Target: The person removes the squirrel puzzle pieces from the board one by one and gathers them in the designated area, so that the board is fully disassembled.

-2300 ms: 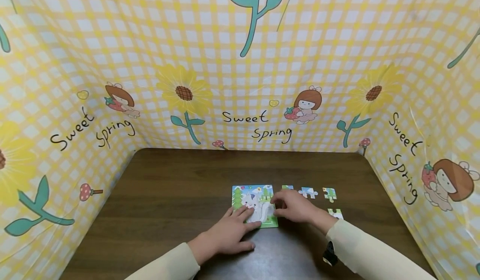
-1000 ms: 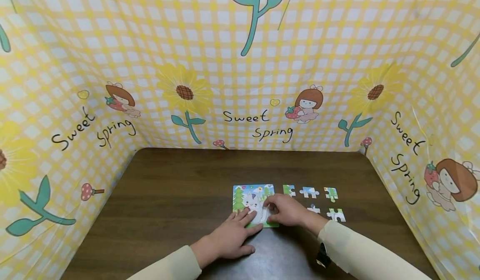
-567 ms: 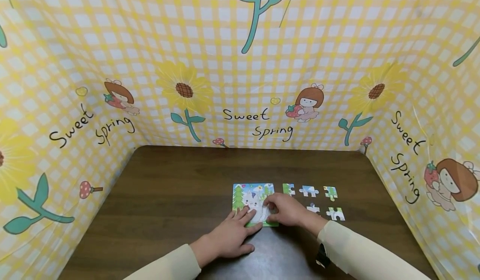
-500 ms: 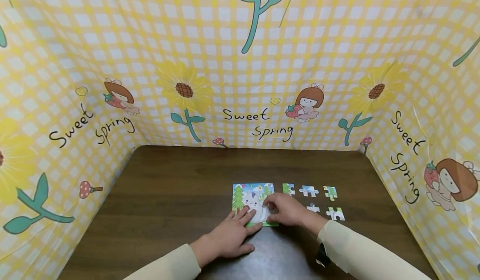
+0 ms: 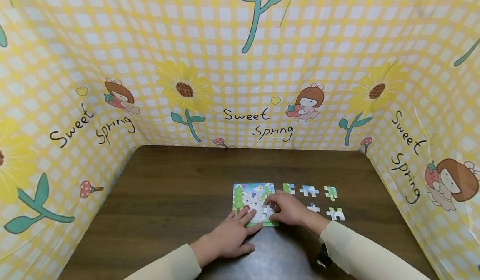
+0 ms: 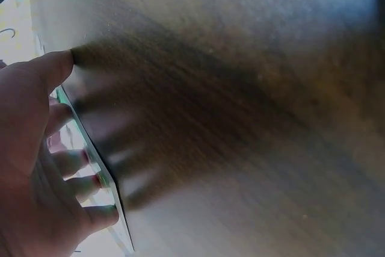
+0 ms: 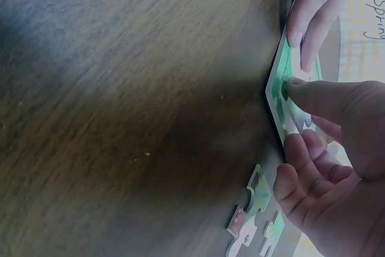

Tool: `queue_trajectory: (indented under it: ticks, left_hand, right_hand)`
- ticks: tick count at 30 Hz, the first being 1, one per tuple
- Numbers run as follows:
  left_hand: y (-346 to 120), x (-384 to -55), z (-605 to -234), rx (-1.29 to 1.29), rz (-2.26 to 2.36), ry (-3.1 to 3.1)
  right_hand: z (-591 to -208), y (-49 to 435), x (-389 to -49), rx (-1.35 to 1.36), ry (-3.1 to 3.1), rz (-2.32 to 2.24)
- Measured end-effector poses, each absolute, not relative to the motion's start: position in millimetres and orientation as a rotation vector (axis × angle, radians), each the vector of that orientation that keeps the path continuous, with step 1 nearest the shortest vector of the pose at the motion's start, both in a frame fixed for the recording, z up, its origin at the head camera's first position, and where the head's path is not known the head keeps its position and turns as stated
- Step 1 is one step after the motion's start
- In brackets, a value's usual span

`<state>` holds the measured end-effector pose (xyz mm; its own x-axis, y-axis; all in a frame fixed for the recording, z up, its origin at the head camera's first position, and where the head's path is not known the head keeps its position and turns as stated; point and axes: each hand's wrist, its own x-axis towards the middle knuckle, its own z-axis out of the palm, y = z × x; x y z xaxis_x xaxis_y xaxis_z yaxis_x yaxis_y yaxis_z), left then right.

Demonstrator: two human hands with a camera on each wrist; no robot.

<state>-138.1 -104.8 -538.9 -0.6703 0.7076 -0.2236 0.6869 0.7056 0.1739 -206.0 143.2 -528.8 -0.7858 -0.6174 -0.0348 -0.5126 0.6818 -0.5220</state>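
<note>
Spreading its straight fingers over the lower left of the puzzle board (image 5: 271, 224), the left hand (image 5: 227, 235) grasps nothing; if its pressure eased, the board, which lies just right of the frame's middle in the lower half, could slide or twist on the table (image 5: 176, 192). Toward the board's right side, a white puzzle piece (image 5: 267, 210) looks tilted, so force from one side might bend its knobs or lift its neighbours. The right hand (image 5: 290, 209) appears to pinch that piece between thumb and fingertips; a slipping pinch could drop it crooked. Farther right, loose pieces (image 5: 309, 191) lie in two rows, one partly hidden behind the right hand; a low wrist or sleeve (image 5: 348, 240) might scatter them.
</note>
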Motion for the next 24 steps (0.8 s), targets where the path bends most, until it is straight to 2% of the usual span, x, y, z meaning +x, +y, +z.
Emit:
queue_trajectory:
  ticks: [17, 24]
  left_hand:
    - [-103.9, -138.5, -540.5, 1.098, 0.099, 2.638]
    - [-103.9, -139.0, -543.1, 1.092, 0.103, 2.637]
  right_hand:
    - [-520.3, 145.5, -199.6, -0.832, 2.648, -0.959]
    - [-513.2, 166.1, -198.5, -0.834, 2.642, -1.081]
